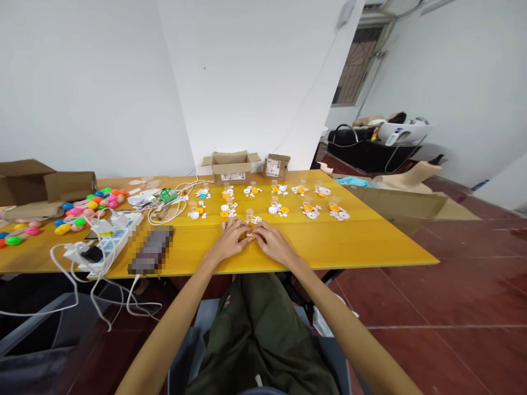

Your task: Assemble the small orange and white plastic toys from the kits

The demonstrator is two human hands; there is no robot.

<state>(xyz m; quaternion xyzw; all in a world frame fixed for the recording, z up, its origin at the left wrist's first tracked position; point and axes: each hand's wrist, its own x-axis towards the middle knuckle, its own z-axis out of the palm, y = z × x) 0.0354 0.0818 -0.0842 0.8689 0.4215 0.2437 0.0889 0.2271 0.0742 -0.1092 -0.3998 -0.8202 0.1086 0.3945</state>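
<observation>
Yellow wooden table [313, 241] is bearing both hands, left hand [230, 240] and right hand [269, 241], pinching one small orange-and-white plastic piece [250, 236]; crowded fingertips risk flicking it away.

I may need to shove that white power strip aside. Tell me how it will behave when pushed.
The power strip looks rigid, so it would probably slide flat rather than tip. Several plugs and white cables hang from it over the table edge, so they would likely drag and twist it.
</observation>
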